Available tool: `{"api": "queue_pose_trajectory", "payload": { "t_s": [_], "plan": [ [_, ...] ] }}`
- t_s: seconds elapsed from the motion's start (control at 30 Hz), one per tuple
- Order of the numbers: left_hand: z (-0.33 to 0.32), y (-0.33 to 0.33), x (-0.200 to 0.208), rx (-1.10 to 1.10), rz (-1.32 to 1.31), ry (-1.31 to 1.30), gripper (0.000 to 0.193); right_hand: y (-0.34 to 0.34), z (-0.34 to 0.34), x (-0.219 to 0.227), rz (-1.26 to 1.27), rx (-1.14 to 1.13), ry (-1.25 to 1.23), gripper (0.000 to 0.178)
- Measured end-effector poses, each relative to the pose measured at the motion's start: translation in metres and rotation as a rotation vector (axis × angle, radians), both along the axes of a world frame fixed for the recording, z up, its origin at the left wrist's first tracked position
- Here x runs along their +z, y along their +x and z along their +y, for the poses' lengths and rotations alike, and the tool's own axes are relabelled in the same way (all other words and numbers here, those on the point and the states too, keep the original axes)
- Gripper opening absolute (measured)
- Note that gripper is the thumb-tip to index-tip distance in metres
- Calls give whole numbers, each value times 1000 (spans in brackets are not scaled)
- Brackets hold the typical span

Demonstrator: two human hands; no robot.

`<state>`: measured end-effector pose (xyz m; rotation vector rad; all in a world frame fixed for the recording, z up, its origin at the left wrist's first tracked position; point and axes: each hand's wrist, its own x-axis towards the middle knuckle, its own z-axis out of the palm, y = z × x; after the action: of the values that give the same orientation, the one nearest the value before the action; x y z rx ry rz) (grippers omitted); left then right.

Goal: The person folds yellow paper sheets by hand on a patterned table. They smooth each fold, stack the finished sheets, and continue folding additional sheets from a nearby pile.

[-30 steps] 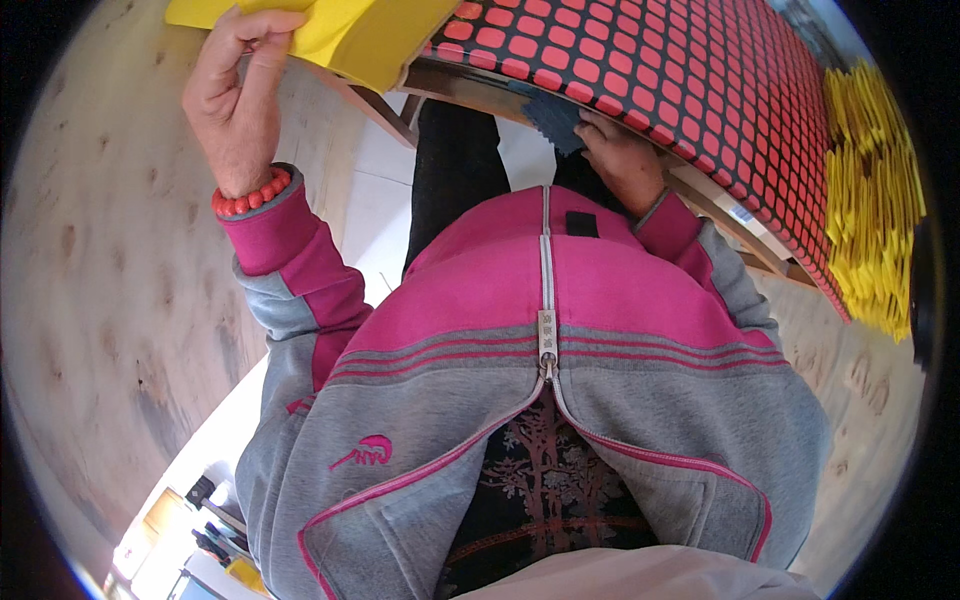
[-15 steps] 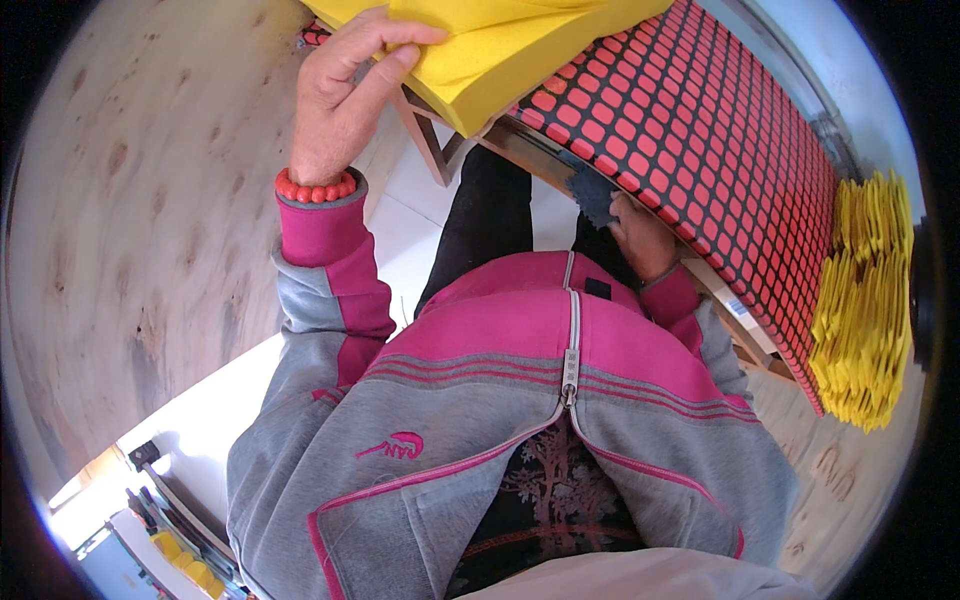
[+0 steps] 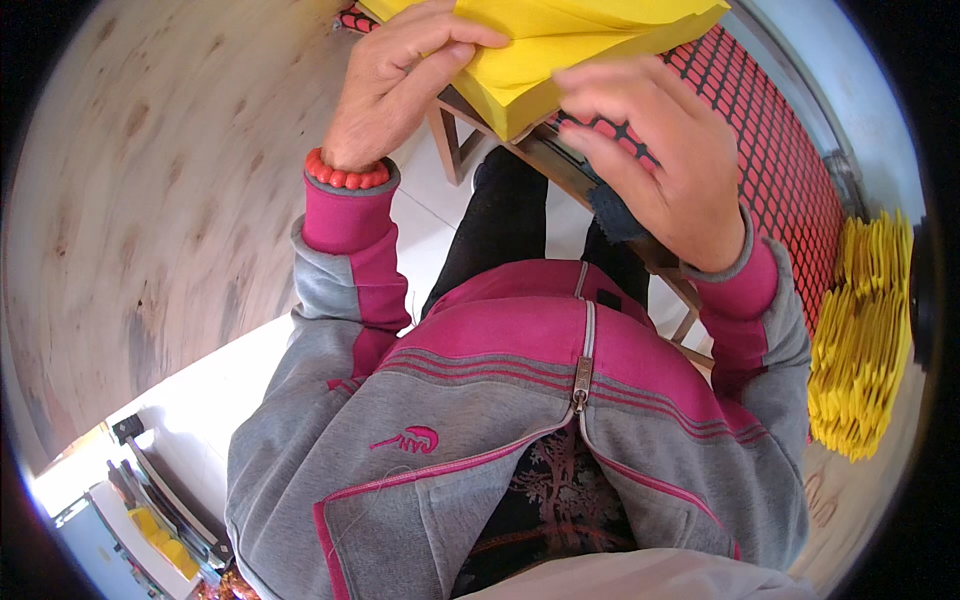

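Note:
A thick stack of yellow sheets (image 3: 590, 35), paper or thin cloth, lies at the top of the view with its near corner jutting over the table edge. My left hand (image 3: 395, 80), wearing a red bead bracelet (image 3: 345, 174), is at the stack's left edge, thumb and forefinger closed on a top sheet. Just right of the stack's corner, my right hand (image 3: 665, 150) is raised over the table edge, slightly blurred. Its fingers are spread from the thumb and nothing shows between them. Below it a dark blue cloth (image 3: 612, 215) hangs at the table's edge.
The table has a red-and-black patterned cover (image 3: 770, 140). A tall pile of folded yellow pieces (image 3: 862, 345) stands at the far right. A broad wooden board (image 3: 170, 200) fills the left side. A wooden table leg (image 3: 447, 145) stands below the stack.
My right hand has come up from the dark cloth under the table edge to beside the yellow stack. My left hand keeps its hold; the view has shifted slightly.

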<state>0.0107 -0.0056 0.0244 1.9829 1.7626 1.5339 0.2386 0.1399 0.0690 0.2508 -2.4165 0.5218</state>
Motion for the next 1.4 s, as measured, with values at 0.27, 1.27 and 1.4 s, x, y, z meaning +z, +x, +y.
{"api": "queue_pose_trajectory", "payload": {
  "t_s": [0.27,1.27,1.4],
  "plan": [
    [-2,-3,-4,19,-15,-11,27,-39,-6,8,-35,-65,225,25],
    [8,3,-23,120,-279,185,10,-44,18,-13,218,71,379,23],
    [8,11,-14,159,-223,169,4,-45,19,-17,194,61,380,21]
  ]
}}
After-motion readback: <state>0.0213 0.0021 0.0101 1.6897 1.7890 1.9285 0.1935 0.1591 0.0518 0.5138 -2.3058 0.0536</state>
